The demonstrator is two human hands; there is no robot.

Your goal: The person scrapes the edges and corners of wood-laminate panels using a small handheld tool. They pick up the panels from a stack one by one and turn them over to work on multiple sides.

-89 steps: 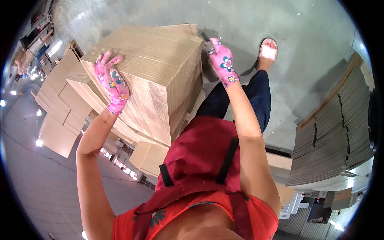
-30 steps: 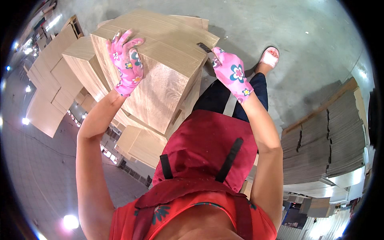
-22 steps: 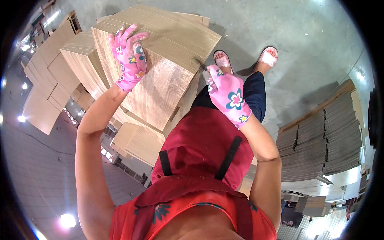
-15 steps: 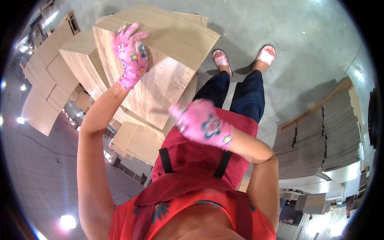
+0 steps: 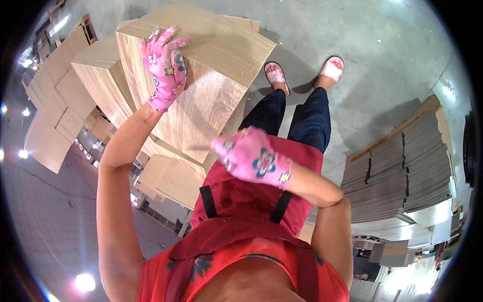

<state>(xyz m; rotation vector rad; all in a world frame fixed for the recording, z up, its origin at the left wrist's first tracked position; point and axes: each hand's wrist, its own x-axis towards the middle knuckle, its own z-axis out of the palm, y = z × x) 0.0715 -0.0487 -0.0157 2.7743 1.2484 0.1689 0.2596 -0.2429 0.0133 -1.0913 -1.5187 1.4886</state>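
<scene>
A tall stack of wood-grain boards (image 5: 201, 103) stands in front of me, slightly to the left, its top board pale and its layered edges showing. My left hand (image 5: 163, 68), in a pink flowered glove, lies on the top board near its far left edge, fingers spread. Over the board's near right edge is my right hand (image 5: 251, 156), gloved the same way, with its fingers curled closed. A faint dark blur shows at its fingertips; what they hold, if anything, I cannot make out. Below that hand hangs my red apron (image 5: 241, 194).
More board stacks (image 5: 98, 70) stand close by on the left, with flat brown sheets (image 5: 58, 108) beyond them. To the right, a wide pile of grey-edged sheets (image 5: 402, 166) rests beside a wooden strip. My feet in pink slippers (image 5: 329, 69) are on the grey floor (image 5: 387, 45).
My right hand has shifted very slightly over the board and looks less blurred. The left hand keeps its place on the top board. The whole view has drifted a little.
</scene>
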